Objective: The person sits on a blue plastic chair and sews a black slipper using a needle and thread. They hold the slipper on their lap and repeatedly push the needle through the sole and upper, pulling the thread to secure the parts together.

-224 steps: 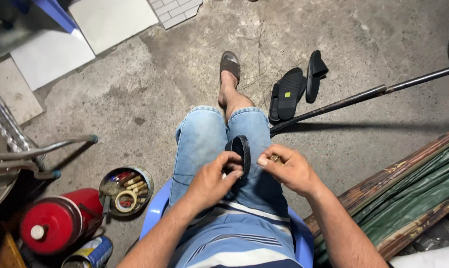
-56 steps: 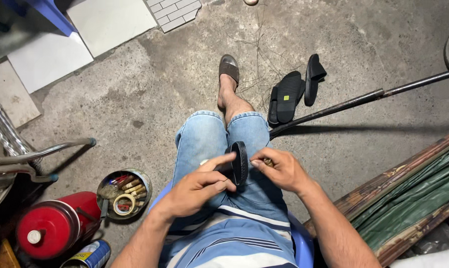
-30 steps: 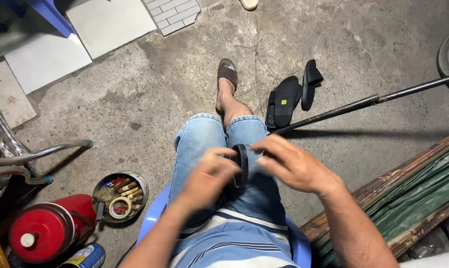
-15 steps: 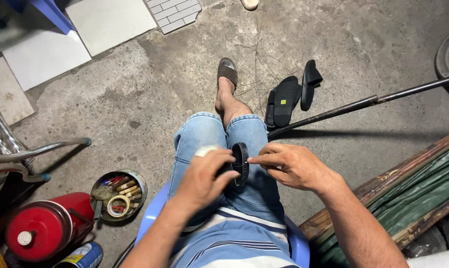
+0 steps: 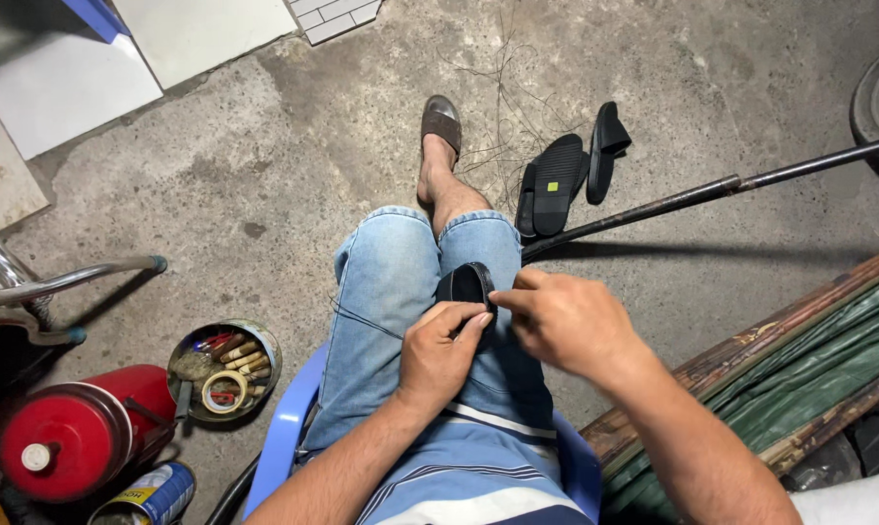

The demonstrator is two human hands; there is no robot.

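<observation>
We've got the black sandal point(image 5: 467, 285) on edge on our lap, left hand point(image 5: 438, 352) pinching its rim, right hand point(image 5: 566, 324) fingers pressed together just beside it — probably on the thread point(image 5: 362, 318). Grip's small; one hard tug and the sandal could tip off our knee.

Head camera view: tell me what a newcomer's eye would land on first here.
First, the two hands at the centre: the left hand and right hand both pinch a black sandal held on edge over the knees. Next, the bright red canister at lower left, beside a round tin of tools. Then the long dark pole slanting across the concrete floor, past two loose black sandals.
</observation>
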